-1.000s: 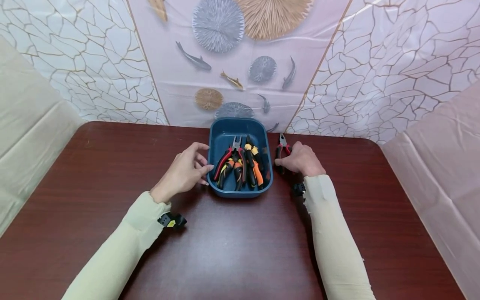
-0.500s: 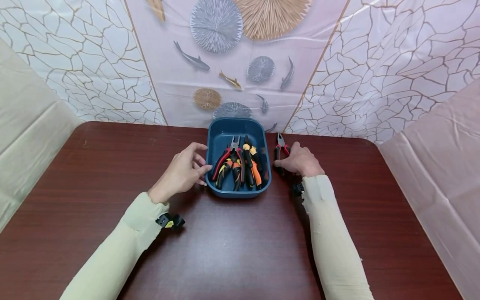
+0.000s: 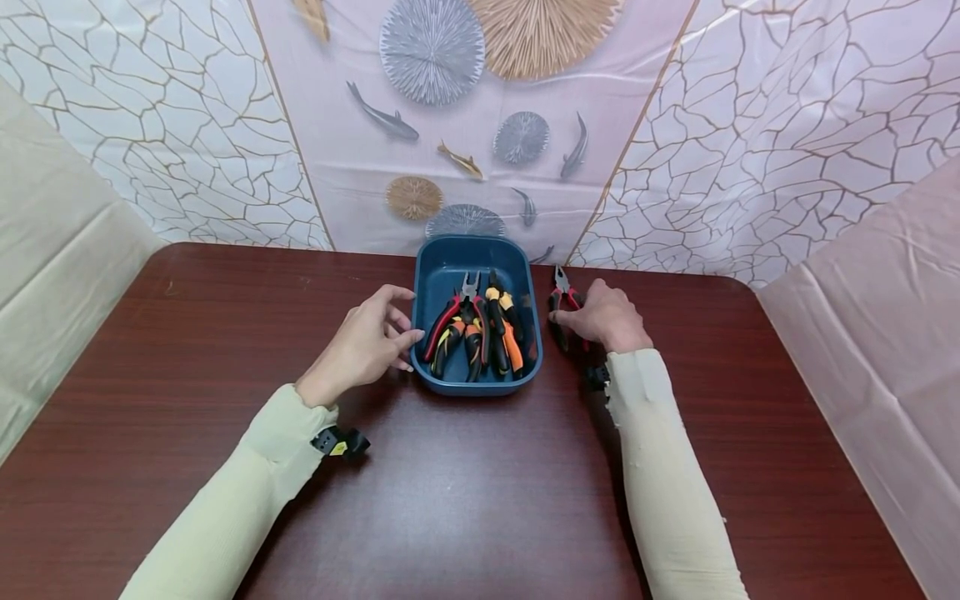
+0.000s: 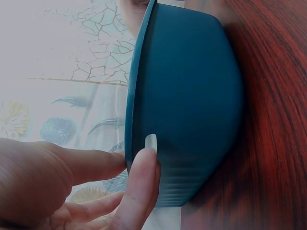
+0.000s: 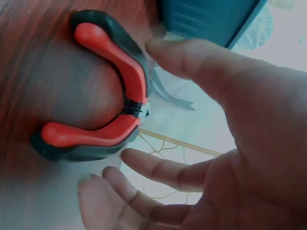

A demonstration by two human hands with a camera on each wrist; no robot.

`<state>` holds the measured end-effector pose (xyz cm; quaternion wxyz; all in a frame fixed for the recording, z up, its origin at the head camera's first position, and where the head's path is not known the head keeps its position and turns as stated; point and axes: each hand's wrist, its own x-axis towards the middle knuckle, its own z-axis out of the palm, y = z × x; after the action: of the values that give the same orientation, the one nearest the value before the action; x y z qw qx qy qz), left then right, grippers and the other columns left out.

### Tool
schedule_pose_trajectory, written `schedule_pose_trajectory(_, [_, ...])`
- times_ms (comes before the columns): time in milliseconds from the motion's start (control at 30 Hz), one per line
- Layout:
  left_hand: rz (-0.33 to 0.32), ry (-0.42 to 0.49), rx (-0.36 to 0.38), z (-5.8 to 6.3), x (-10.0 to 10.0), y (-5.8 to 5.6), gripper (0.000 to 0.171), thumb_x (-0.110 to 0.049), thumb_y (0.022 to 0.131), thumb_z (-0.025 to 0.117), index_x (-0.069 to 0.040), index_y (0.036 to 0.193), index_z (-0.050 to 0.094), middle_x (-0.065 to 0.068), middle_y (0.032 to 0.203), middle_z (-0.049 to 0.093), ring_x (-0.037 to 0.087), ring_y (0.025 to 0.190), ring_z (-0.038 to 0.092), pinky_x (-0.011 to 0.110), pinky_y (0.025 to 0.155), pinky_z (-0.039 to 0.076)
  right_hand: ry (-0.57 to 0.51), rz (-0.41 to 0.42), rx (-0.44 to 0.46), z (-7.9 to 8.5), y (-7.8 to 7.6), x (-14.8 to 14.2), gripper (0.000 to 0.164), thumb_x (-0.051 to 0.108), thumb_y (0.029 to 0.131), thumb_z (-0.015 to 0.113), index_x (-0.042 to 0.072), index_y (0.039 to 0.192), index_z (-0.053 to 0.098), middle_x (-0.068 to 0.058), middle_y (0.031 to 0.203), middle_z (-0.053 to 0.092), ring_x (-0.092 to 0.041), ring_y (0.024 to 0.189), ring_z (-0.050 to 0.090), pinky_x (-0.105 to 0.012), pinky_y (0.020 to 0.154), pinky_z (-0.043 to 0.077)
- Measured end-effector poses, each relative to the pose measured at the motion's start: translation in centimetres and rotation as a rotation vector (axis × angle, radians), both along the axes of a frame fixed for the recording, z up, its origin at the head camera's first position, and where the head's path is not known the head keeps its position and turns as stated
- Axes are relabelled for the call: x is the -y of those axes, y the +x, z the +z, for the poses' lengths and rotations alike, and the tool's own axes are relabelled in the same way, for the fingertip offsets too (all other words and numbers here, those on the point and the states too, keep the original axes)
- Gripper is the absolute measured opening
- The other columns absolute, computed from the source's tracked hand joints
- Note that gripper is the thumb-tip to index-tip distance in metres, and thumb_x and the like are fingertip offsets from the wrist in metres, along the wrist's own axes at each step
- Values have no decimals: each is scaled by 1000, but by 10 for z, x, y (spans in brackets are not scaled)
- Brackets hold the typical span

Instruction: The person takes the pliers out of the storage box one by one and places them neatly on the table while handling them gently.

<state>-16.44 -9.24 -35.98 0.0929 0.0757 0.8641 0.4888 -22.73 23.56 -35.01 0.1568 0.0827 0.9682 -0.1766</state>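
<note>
At the left side of a blue plastic basin (image 3: pixel 480 388), my left hand (image 3: pixel 367 337) touches the rim and outer wall with relaxed fingertips. Inside the basin lie several pliers, among them a pair with red and black handles (image 3: pixel 447 327) and metal jaws pointing to the back. To the basin's right, another pair of pliers (image 5: pixel 125 72) with red and black handles lies on the table, its handles spread apart. Above these handles is my right hand (image 3: pixel 609 317). In the right wrist view its thumb is near one handle and its fingers near the other, spread and not closed round them.
The dark red-brown wooden table (image 3: pixel 442 500) reaches to a patterned wall covering (image 3: pixel 360 192) close behind the basin. Pale fabric (image 3: pixel 885 333) hangs along the right side and the left. Orange-and-black tool handles (image 3: pixel 513 348) lie in the basin's right part.
My right hand has shifted slightly back and right over the pliers beside the basin, and their handles stand wider apart. My left hand stays at the basin's side.
</note>
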Motion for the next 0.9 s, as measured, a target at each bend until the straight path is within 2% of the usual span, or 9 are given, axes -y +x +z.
schedule_pose_trajectory(167, [-1, 1, 2, 0, 0, 0, 59, -9, 97, 69, -4, 148, 41, 18, 107, 61, 18, 63, 68, 44, 63, 66, -1, -20, -43, 5, 1, 3, 47, 49, 94, 65, 4, 99, 53, -16, 91, 55, -27, 76, 59, -36, 59, 48])
schedule_pose_trajectory(333, [-2, 0, 0, 0, 0, 0, 59, -9, 97, 69, -4, 148, 41, 18, 107, 61, 18, 62, 67, 44, 63, 66, 7, -8, -83, 8, 0, 4, 44, 47, 94, 65, 8, 80, 53, -6, 70, 48, -23, 65, 53, -34, 52, 42])
schedule_pose_trajectory(433, [-3, 2, -1, 0, 0, 0, 58, -9, 97, 69, -5, 148, 41, 18, 107, 61, 17, 62, 67, 44, 63, 66, 3, -1, -114, 11, 1, 5, 43, 47, 94, 66, 9, 79, 52, -3, 66, 45, -22, 65, 52, -32, 52, 41])
schedule_pose_trajectory(500, [-4, 2, -3, 0, 0, 0, 58, -9, 97, 69, -4, 148, 42, 18, 107, 61, 17, 62, 67, 44, 63, 66, -10, 2, -143, 13, 3, 7, 41, 46, 95, 66, 7, 85, 56, -5, 72, 51, -24, 71, 55, -33, 55, 43])
schedule_pose_trajectory(667, [-6, 0, -4, -1, 1, -1, 57, -8, 97, 69, -3, 148, 42, 19, 107, 61, 18, 63, 68, 43, 63, 66, -52, 23, -220, 22, 10, 12, 42, 43, 97, 64, 5, 113, 58, -14, 104, 60, -29, 91, 58, -37, 68, 50])
schedule_pose_trajectory(900, [-7, 0, -6, -1, 1, -1, 57, -7, 97, 68, -3, 147, 42, 19, 107, 61, 18, 63, 68, 43, 63, 66, -100, 128, -302, 31, 15, 22, 39, 37, 99, 63, 3, 118, 62, -14, 104, 65, -28, 91, 59, -41, 77, 52])
